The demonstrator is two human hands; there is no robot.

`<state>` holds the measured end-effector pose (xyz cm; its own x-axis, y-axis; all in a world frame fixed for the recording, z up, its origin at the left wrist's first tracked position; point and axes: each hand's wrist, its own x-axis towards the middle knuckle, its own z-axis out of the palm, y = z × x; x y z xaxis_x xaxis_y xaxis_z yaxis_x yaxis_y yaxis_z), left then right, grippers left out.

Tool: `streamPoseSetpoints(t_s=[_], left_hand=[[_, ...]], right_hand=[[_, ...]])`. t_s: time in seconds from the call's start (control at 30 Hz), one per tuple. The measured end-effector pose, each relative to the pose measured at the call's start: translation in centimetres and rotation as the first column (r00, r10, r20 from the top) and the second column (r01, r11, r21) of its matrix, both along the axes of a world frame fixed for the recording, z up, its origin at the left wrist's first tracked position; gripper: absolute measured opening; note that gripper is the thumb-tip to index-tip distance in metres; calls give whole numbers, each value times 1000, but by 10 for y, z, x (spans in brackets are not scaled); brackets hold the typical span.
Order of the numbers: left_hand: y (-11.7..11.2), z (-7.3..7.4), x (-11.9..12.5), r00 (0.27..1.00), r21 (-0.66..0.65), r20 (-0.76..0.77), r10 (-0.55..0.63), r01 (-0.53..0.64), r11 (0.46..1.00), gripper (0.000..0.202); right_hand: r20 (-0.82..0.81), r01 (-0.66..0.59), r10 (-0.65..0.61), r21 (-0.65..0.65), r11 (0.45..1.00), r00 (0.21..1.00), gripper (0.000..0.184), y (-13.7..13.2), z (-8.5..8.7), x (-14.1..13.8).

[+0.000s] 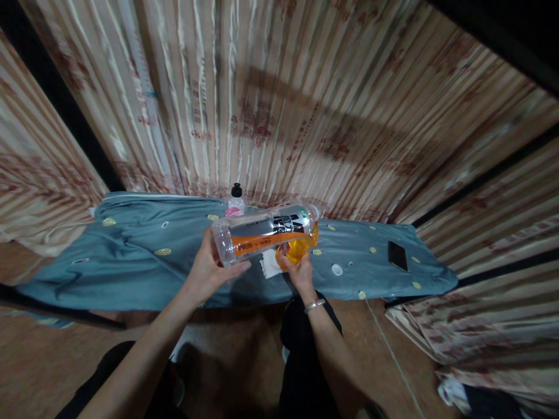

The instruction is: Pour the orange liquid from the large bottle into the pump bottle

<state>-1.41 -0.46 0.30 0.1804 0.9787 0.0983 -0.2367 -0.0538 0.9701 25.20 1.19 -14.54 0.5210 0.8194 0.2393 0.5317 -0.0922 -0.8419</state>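
Observation:
My left hand is closed around the base end of a large clear plastic bottle with a silver, black and orange label. The bottle lies nearly level in the air, its neck pointing right. My right hand is closed on a translucent orange-yellow plastic item just below the bottle's neck end. The bottle partly covers this item, so its full shape and whether the two touch cannot be made out. Below them a white tissue-like piece lies on the blue-green cloth.
A small clear bottle with a black cap stands behind the large bottle. A white round piece and a dark phone lie on the cloth to the right. Striped curtains and dark posts enclose the space.

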Motion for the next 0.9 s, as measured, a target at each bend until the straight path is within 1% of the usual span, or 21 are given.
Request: streamPoseSetpoints(t_s=[0.07, 0.13, 0.27, 0.37, 0.67, 0.9], left_hand=[[0, 0, 0, 1000, 2, -1, -1, 1, 1000, 93], [0, -1, 0, 1000, 1, -6, 5, -5, 1000, 93], [2, -5, -2, 1000, 21, -15, 15, -15, 1000, 93], [3, -8, -3, 1000, 37, -19, 20, -20, 999, 92], [4, -7, -1, 998, 51, -58, 19, -16, 999, 92], [3, -6, 0, 997, 50, -72, 41, -37, 998, 92]], right_hand=[[-36, 26, -27, -29, 999, 999, 64, 0, 0, 0], [-46, 20, -22, -38, 999, 999, 65, 0, 1, 1], [-60, -25, 24, -21, 999, 998, 69, 0, 0, 3], [-85, -7, 6, -12, 1000, 996, 68, 1, -1, 4], [-116, -1, -1, -19, 1000, 993, 72, 1, -1, 3], [-124, -10, 11, 7, 1000, 992, 72, 1, -6, 3]])
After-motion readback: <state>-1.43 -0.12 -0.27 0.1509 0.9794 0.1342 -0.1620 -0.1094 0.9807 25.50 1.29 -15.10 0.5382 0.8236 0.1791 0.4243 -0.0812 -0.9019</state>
